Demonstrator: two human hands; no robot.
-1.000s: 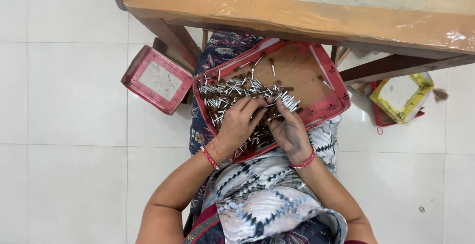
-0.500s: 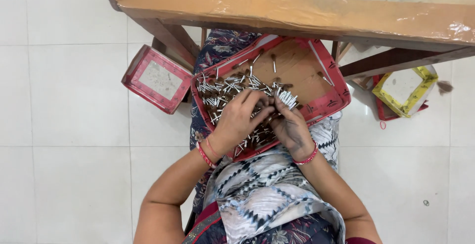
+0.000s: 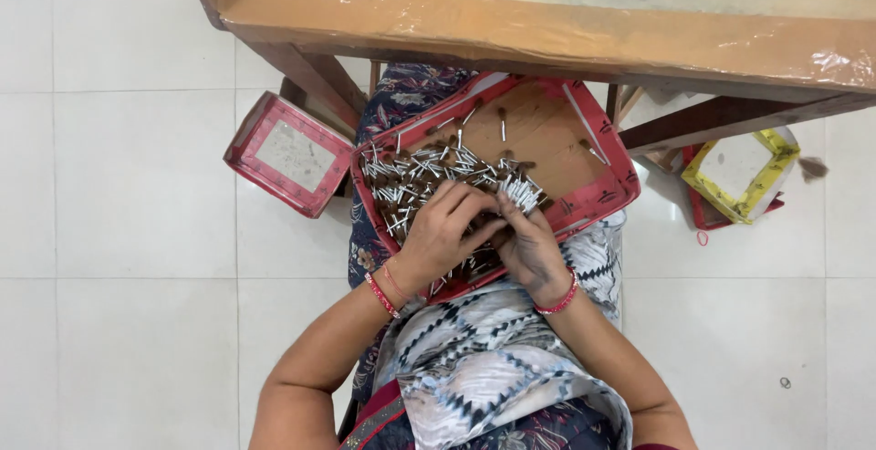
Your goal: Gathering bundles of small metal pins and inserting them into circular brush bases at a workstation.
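Note:
A red-rimmed cardboard tray [image 3: 610, 144] rests on my lap, filled on its left side with a heap of small silver-and-brown brush pieces [image 3: 415, 176]. My left hand [image 3: 444, 229] lies on the heap with fingers curled over the pieces. My right hand [image 3: 527, 242] sits beside it and grips a fanned bunch of the pieces [image 3: 522, 193] that stick out past its fingers. Red bangles circle both wrists. What lies under the palms is hidden.
A wooden table [image 3: 566, 12] wrapped in clear plastic spans the top, its slanted legs beside the tray. A smaller red box [image 3: 286, 151] lies on the white tile floor at left. A yellow-rimmed box [image 3: 741, 172] lies at right.
Both hands have stayed on the heap, with the fingers shifting slightly among the pieces. The tray has not visibly moved.

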